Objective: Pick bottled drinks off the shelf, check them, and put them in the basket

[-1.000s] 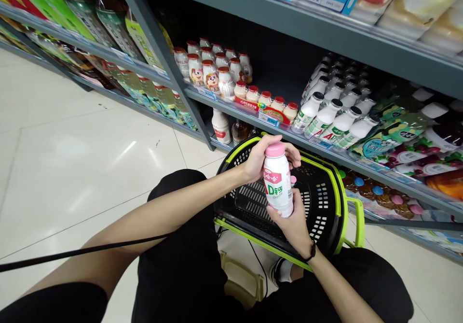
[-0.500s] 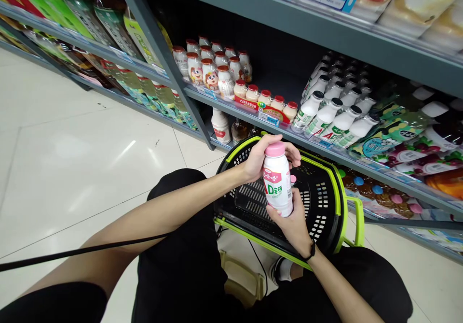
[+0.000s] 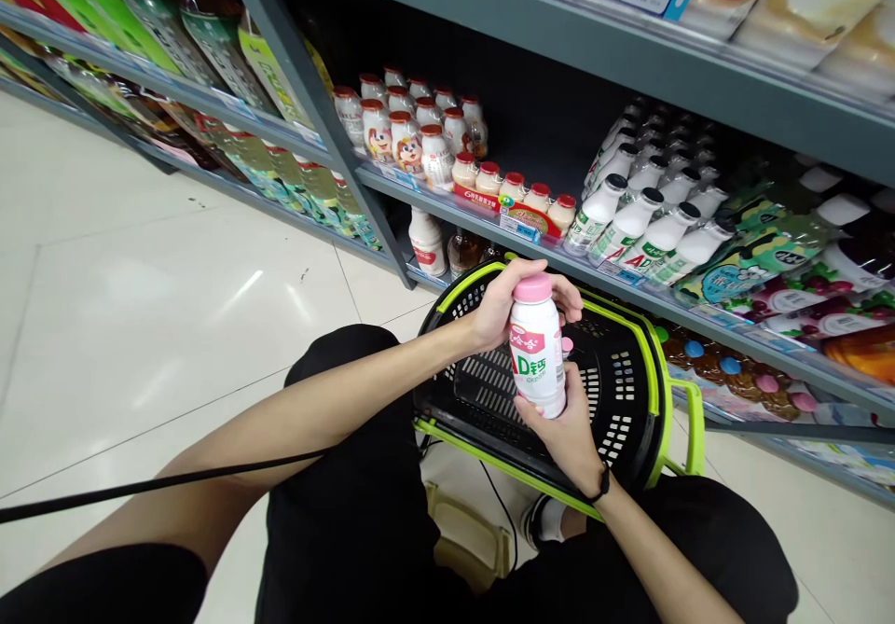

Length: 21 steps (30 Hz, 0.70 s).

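A white milk drink bottle (image 3: 537, 349) with a pink cap and a pink and green label is held slightly tilted over the basket (image 3: 655, 409). Round its lower part wraps my right hand (image 3: 570, 433), thumb at the front near the base. My left hand (image 3: 498, 305) curves about the top of the bottle, against the pink cap, with its fingers behind it. Part of the left fingers' contact is hidden by the bottle. Behind the bottle, a second pink cap (image 3: 567, 346) shows inside the black basket with lime-green rim.
Beyond the basket stands a grey shelf (image 3: 454, 202) with small red-capped bottles (image 3: 437, 158) and black-capped white bottles (image 3: 629, 223). My knees flank the basket. A beige stool-like object (image 3: 465, 535) is below, and a black strap (image 3: 168, 482) crosses my left arm.
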Available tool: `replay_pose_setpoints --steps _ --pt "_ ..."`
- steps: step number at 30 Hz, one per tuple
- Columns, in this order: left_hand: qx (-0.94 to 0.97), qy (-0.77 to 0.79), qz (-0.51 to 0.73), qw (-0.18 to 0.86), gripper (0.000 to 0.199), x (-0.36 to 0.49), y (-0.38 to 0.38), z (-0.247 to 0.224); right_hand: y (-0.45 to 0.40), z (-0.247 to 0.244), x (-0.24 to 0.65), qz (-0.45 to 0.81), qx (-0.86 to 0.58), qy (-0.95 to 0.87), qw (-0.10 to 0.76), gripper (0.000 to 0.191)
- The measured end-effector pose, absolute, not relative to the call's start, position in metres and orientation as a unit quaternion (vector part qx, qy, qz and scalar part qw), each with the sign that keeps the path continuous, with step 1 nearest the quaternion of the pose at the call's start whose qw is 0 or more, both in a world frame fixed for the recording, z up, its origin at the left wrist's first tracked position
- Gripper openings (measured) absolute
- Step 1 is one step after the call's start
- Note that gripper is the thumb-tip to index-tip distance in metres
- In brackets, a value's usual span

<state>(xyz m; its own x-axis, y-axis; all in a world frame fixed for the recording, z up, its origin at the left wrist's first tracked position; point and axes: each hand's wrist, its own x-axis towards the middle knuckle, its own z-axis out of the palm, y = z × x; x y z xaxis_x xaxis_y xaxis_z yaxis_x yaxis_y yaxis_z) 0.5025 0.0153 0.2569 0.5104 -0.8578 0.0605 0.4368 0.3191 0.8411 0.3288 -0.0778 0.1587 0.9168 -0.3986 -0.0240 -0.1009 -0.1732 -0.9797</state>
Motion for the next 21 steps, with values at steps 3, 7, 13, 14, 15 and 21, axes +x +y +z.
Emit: replay_pose_setpoints --steps 3,7,13,14,15,21 --pt "0.408 -0.267 -0.415 0.768 0.061 0.5025 0.0155 0.2581 -0.0768 0.1590 0.3293 -0.121 -0.757 0.170 0.619 0.050" --pt "0.405 -0.274 -0.417 0.766 0.061 0.5028 0.0154 0.2583 -0.0753 0.1596 0.3293 -0.117 -0.752 0.176 0.624 0.050" --pt "0.393 -0.272 -0.420 0.771 0.060 0.5027 0.0147 0.2573 -0.0754 0.1603 0.3292 -0.119 -0.753 0.178 0.623 0.050" --pt "0.393 -0.270 -0.420 0.772 0.060 0.5026 0.0146 0.2573 -0.0755 0.1605 0.3292 -0.119 -0.753 0.177 0.623 0.050" --pt "0.394 -0.267 -0.420 0.773 0.060 0.5025 0.0146 0.2574 -0.0756 0.1605 0.3293 -0.118 -0.753 0.176 0.623 0.050" --pt "0.396 -0.272 -0.418 0.771 0.061 0.5025 0.0147 0.2575 -0.0766 0.1594 0.3291 -0.120 -0.759 0.177 0.614 0.051"
